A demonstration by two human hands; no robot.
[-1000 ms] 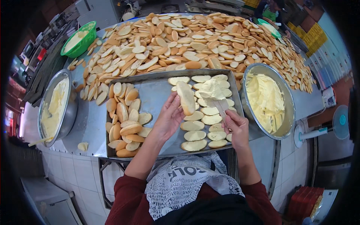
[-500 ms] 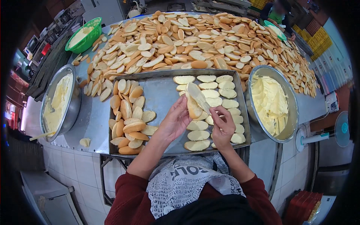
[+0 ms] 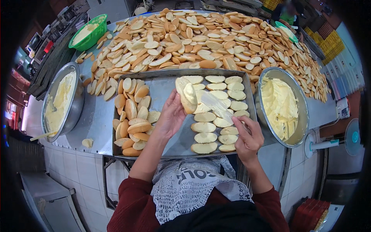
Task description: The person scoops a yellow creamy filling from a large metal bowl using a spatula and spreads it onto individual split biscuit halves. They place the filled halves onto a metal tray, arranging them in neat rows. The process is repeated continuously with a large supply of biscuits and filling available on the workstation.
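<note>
My left hand (image 3: 170, 116) holds a bread slice (image 3: 186, 94) up over the metal tray (image 3: 166, 87), its cut face smeared with butter. My right hand (image 3: 247, 139) grips a flat spreader (image 3: 217, 105) whose blade points toward the slice and lies just right of it. Rows of buttered slices (image 3: 216, 116) fill the tray's right half. Plain slices (image 3: 133, 120) are heaped on its left side.
A large metal bowl of butter (image 3: 282, 108) stands right of the tray, another butter bowl (image 3: 62, 102) at the left. A big pile of bread slices (image 3: 201, 38) covers the table behind. A green basket (image 3: 89, 33) sits at back left. A white fan (image 3: 344, 139) stands at right.
My left hand lifted a slice from the tray. My right hand brought the spreader to it and then drew back to the right, leaving butter on the slice.
</note>
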